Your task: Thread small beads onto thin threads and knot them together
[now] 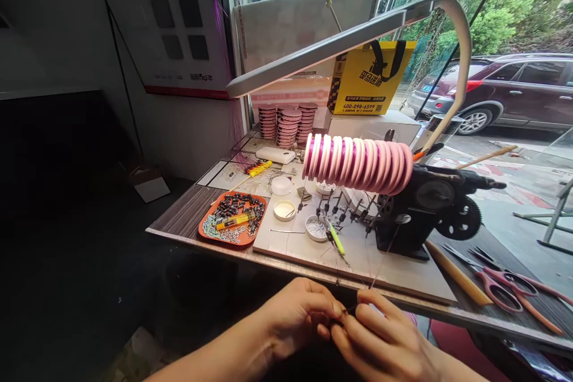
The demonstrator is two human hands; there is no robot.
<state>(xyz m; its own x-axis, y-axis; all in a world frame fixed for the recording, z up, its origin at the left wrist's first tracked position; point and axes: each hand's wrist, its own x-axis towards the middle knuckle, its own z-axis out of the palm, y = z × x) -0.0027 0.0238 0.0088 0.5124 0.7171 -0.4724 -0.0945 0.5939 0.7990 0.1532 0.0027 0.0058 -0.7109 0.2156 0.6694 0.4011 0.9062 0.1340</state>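
Both hands meet low in the head view, just in front of the table edge. My left hand is closed in a pinch, and my right hand pinches against it. Between the fingertips is something very small, too small to name. A thin line runs from the pinch up toward the black winding machine. That machine carries a row of pink spools on a horizontal rod.
An orange tray of small dark and pale parts holds a yellow tool. Small white pots, a green-handled tool, red-handled scissors, stacked pink spools, a yellow bag and a lamp arm stand around.
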